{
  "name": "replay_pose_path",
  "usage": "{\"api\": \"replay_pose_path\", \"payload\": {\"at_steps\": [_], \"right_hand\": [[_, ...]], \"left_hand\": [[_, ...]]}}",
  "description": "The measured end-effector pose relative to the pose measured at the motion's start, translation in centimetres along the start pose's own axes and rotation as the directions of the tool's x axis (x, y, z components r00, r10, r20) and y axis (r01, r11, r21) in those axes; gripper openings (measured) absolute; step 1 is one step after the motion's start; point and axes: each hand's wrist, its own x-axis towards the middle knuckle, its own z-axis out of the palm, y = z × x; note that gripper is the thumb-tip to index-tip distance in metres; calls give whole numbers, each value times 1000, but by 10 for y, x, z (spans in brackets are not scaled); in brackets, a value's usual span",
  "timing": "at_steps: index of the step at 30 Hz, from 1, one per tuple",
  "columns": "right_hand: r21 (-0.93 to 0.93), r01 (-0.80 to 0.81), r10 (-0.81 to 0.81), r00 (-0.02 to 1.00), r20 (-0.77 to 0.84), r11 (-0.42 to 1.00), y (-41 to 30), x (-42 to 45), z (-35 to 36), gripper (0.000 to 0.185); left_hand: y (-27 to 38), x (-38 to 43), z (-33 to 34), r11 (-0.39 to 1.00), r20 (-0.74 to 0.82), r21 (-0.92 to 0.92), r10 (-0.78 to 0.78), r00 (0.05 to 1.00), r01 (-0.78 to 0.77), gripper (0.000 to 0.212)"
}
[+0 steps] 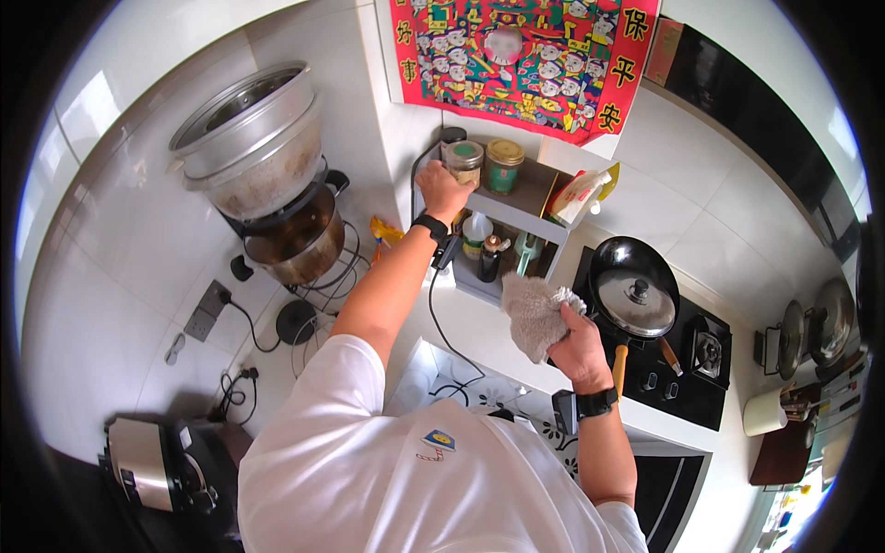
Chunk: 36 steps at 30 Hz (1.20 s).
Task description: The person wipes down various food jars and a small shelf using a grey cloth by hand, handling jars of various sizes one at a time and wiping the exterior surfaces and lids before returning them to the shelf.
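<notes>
My left hand (pixel 442 190) reaches to the top of a grey two-tier shelf (pixel 515 213), its fingers at a glass jar with a green-marked lid (pixel 464 157); whether they grip it, I cannot tell. Beside that jar stand a gold-lidded jar (pixel 504 166) and a dark-lidded jar (pixel 453 135). A grey-beige cloth (pixel 536 318) is bunched in my right hand (pixel 581 349), in front of the shelf and left of the stove. On the lower tier are a dark bottle (pixel 490 259) and other containers.
A wok (pixel 626 259) with a metal lid rests on the black gas stove (pixel 691 394), its wooden handle pointing towards me. Stacked steamer pots (pixel 249 145) stand above a stained pot (pixel 297 242) at left. A black cable (pixel 442 332) hangs across the counter edge. A rice cooker (pixel 142 463) is lower left.
</notes>
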Motion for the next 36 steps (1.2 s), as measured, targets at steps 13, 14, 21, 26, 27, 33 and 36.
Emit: {"api": "replay_pose_path", "payload": {"at_steps": [13, 14, 21, 26, 27, 33, 36], "right_hand": [[145, 124, -128, 992, 17, 982, -10, -23, -1, 44], [133, 127, -131, 991, 26, 983, -9, -21, 1, 46], [271, 91, -118, 989, 87, 958, -11, -17, 2, 59], [320, 147, -236, 936, 261, 936, -15, -14, 25, 59], [242, 211, -283, 904, 320, 947, -15, -13, 40, 55], [-706, 472, -537, 457, 709, -528, 4, 18, 79, 61], [-692, 558, -583, 398, 708, -459, 1, 11, 88, 68]], "left_hand": [[-8, 33, 50, 985, 81, -126, -108, 991, 118, 79], [-12, 34, 48, 985, 76, -123, -109, 991, 118, 79], [21, 10, -13, 909, -119, -414, -95, 988, 38, 73], [49, -46, -72, 165, 658, -751, 103, 746, 639, 40], [56, -56, -87, 90, 725, -687, 161, 670, 721, 40], [85, -105, -122, 49, 712, -665, 341, 614, 745, 45], [99, -118, -129, 261, 667, -744, 332, 667, 615, 44]]}}
